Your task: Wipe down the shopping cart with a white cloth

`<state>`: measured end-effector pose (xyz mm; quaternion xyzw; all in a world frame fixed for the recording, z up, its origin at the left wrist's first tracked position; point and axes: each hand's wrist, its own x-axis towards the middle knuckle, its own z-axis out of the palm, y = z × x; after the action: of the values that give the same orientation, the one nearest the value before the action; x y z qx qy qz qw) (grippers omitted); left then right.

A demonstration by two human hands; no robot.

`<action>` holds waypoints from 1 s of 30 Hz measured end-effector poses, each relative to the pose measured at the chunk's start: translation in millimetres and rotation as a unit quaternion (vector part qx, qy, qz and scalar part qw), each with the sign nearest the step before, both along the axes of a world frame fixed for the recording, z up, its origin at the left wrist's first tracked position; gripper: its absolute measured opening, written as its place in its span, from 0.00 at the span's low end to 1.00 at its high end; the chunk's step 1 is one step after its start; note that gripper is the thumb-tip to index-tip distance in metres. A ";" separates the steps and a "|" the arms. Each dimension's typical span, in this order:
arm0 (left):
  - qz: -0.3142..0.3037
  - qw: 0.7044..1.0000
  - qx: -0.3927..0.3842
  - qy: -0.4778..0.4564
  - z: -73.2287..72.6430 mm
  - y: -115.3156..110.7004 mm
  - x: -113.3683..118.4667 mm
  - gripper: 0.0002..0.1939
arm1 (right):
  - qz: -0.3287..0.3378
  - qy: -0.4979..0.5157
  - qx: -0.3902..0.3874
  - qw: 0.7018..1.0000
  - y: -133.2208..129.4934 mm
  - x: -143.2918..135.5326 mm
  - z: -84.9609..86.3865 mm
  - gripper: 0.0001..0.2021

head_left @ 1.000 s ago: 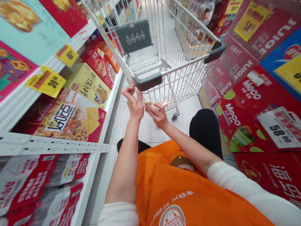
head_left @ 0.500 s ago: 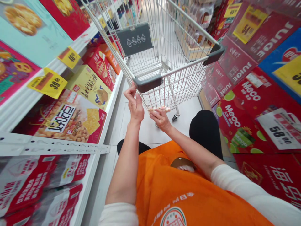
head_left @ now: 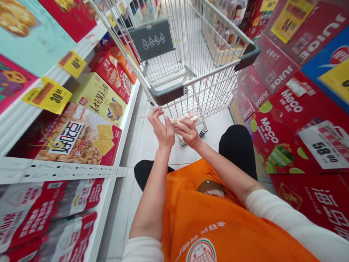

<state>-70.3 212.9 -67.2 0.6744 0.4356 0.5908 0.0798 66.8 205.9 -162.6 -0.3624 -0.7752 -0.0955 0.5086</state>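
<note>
My right hand (head_left: 188,134) is closed around a small crumpled pale piece, white with pinkish spots, that looks like a cloth (head_left: 182,119). Its exact kind cannot be made out. Beside it, my left hand (head_left: 162,131) is raised with fingers loosely bent and apart, its thumb close to the left end of the pale piece; nothing shows in its grasp. Both hands are just below the near end of a wire shopping cart (head_left: 209,85). The cart's grey corner cap (head_left: 167,95) is above my left fingers, and its basket holds no goods that I can see.
White shelves (head_left: 120,153) with boxed biscuits (head_left: 79,136) and yellow price tags line the left side. Stacked red drink cartons (head_left: 275,127) rise close on the right. Between them runs a pale tiled floor (head_left: 133,142). My knees (head_left: 237,153) are bent below the cart.
My left hand has come away from the cart's corner, down and right toward my right hand. The pale piece in my right hand has risen slightly. The view has shifted a little.
</note>
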 end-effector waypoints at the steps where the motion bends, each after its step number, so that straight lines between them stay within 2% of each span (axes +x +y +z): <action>1: 0.008 1.000 -0.013 0.000 -3.8 -2.9 2.9 0.19 | -0.005 0.000 0.003 1.000 3.3 3.4 4.1 0.13; 4: 0.012 0.998 -0.062 0.001 -13.2 -5.6 8.4 0.23 | -0.009 -0.028 -0.014 0.999 11.5 12.1 9.5 0.14; 7: -0.003 0.995 -0.098 0.021 -20.6 -3.1 9.3 0.26 | 0.002 -0.065 -0.014 0.998 10.1 18.0 5.5 0.14; 10: -0.006 0.995 -0.096 0.037 -26.7 -1.1 10.2 0.24 | 0.006 -0.049 0.005 0.999 7.2 20.4 3.9 0.13; 13: 0.009 0.996 -0.084 0.043 -30.3 -0.8 12.1 0.20 | -0.019 -0.012 -0.020 1.000 11.8 20.8 5.4 0.13; 17: 0.039 0.994 -0.073 0.067 -31.7 0.1 10.7 0.14 | -0.023 0.012 -0.064 0.998 15.6 22.7 -3.6 0.12; 21: 0.052 0.993 -0.054 0.093 -32.2 1.6 7.9 0.13 | -0.004 0.028 -0.038 0.999 9.2 28.5 -9.5 0.12; 24: 0.055 0.995 -0.043 0.077 -31.4 1.6 8.6 0.13 | -0.047 0.062 -0.006 0.997 11.8 34.5 -2.4 0.13; 27: 0.059 0.995 -0.047 0.066 -29.4 1.3 9.2 0.13 | -0.088 0.080 -0.039 0.992 17.8 39.4 -1.7 0.14; 30: 0.057 0.994 -0.061 0.065 -27.7 1.7 7.9 0.14 | -0.075 0.083 -0.055 0.992 16.6 43.5 -9.3 0.16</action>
<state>-62.4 214.6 -95.0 0.6798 0.5127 0.5212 0.0586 110.2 222.5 -171.9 -0.4536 -0.7052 -0.0602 0.5416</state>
